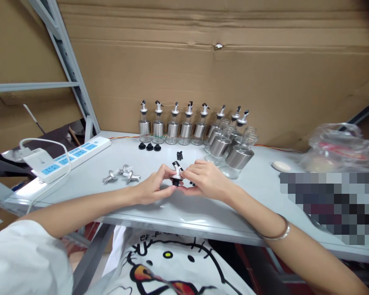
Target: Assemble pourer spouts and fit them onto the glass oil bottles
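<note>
Near the table's front edge, my left hand (155,186) and my right hand (206,180) both grip one pourer spout (177,171), silver on top with a black flap and a black ribbed stopper below. The thumb and finger of each hand press on it from either side. Just beyond lie small black parts (180,155), and a few more show partly under my right hand. Silver spout pieces (123,174) lie in a loose group left of my left hand. Three black stoppers (149,146) sit in a row farther back.
Several glass bottles with steel bands and pourers (172,129) line the back. Bottles without pourers (238,155) stand at the right. A white power strip (76,157) with a plugged-in charger is at left. A plastic bag (341,147) and a white disc (281,166) lie right.
</note>
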Action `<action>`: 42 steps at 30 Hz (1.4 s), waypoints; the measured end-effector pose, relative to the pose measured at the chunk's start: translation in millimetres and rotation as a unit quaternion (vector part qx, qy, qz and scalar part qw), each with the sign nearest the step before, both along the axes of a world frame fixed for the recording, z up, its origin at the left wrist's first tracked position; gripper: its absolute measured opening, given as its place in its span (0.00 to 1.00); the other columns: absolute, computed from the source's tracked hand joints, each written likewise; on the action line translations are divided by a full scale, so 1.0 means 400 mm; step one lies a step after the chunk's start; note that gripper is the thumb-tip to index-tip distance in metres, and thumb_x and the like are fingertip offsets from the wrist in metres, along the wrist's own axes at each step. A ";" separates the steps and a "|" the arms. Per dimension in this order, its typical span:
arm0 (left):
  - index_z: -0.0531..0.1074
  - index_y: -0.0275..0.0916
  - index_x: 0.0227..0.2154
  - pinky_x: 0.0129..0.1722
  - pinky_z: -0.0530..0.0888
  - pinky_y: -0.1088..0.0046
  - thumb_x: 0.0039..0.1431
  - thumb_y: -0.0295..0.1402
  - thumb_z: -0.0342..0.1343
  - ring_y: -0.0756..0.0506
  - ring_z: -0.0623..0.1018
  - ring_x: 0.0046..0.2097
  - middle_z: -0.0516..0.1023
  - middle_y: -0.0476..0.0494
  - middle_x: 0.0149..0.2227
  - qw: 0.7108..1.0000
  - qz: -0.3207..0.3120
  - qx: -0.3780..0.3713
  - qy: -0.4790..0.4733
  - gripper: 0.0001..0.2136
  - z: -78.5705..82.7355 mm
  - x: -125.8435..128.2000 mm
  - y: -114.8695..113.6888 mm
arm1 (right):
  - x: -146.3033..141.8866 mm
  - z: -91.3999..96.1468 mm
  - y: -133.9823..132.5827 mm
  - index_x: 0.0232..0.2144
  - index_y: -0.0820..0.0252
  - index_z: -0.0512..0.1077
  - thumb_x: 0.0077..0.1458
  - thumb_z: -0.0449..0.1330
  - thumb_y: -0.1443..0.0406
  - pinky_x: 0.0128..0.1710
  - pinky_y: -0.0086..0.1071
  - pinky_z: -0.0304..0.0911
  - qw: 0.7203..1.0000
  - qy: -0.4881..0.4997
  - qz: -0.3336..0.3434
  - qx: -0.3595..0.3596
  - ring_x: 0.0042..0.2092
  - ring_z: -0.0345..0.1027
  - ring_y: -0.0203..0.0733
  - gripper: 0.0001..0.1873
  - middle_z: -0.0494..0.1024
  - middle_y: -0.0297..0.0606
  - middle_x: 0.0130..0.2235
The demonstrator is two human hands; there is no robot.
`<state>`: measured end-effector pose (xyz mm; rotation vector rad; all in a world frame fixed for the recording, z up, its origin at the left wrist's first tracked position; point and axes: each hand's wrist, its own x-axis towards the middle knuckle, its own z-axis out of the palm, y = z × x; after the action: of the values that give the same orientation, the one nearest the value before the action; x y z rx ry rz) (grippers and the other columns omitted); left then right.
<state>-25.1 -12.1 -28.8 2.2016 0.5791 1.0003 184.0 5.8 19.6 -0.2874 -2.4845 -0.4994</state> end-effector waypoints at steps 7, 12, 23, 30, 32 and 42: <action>0.54 0.40 0.44 0.47 0.72 0.63 0.60 0.32 0.52 0.45 0.76 0.46 0.72 0.38 0.44 1.000 0.016 0.014 0.010 0.13 -0.011 0.001 -0.002 | -0.006 0.001 -0.006 0.23 0.59 0.66 0.54 0.57 0.63 0.24 0.29 0.51 0.999 0.046 0.020 0.022 0.20 0.61 0.32 0.10 0.70 0.30 0.18; 0.56 0.41 0.47 0.50 0.71 0.64 0.60 0.35 0.53 0.45 0.74 0.47 0.67 0.39 0.47 0.997 0.042 0.064 0.009 0.15 -0.013 0.006 -0.002 | -0.006 0.003 -0.011 0.23 0.59 0.66 0.52 0.56 0.64 0.24 0.29 0.50 0.998 0.051 0.022 0.026 0.21 0.60 0.33 0.08 0.69 0.31 0.19; 0.57 0.42 0.47 0.51 0.69 0.62 0.62 0.35 0.52 0.44 0.74 0.49 0.72 0.41 0.45 0.999 0.036 0.026 -0.017 0.13 0.011 0.000 -0.005 | -0.005 -0.004 0.007 0.28 0.61 0.68 0.58 0.54 0.59 0.25 0.29 0.53 0.998 0.058 0.009 -0.002 0.22 0.63 0.33 0.12 0.70 0.32 0.19; 0.59 0.41 0.47 0.50 0.68 0.64 0.61 0.33 0.53 0.45 0.72 0.49 0.69 0.39 0.48 0.992 0.056 -0.069 -0.087 0.13 0.027 0.015 -0.006 | 0.143 0.110 0.044 0.39 0.59 0.69 0.56 0.56 0.59 0.33 0.34 0.64 0.962 0.252 -0.088 0.064 0.32 0.70 0.41 0.12 0.77 0.41 0.31; 0.60 0.41 0.46 0.48 0.69 0.66 0.60 0.33 0.54 0.45 0.73 0.49 0.68 0.40 0.47 0.987 0.067 -0.099 -0.106 0.13 0.025 0.015 0.002 | 0.208 0.146 0.058 0.37 0.59 0.70 0.56 0.55 0.61 0.31 0.32 0.62 0.915 0.334 -0.222 0.043 0.27 0.67 0.38 0.09 0.75 0.38 0.28; 0.64 0.41 0.48 0.46 0.70 0.71 0.59 0.30 0.53 0.48 0.73 0.45 0.64 0.41 0.50 0.977 0.134 -0.078 -0.143 0.14 0.054 0.007 0.009 | 0.307 0.178 0.080 0.34 0.60 0.73 0.47 0.63 0.55 0.31 0.33 0.58 0.819 0.143 -0.509 -0.222 0.30 0.67 0.41 0.16 0.76 0.38 0.28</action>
<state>-22.2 -8.4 -7.0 1.8300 0.8021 1.3354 306.9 37.9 90.7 -1.7783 -1.9268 -0.2164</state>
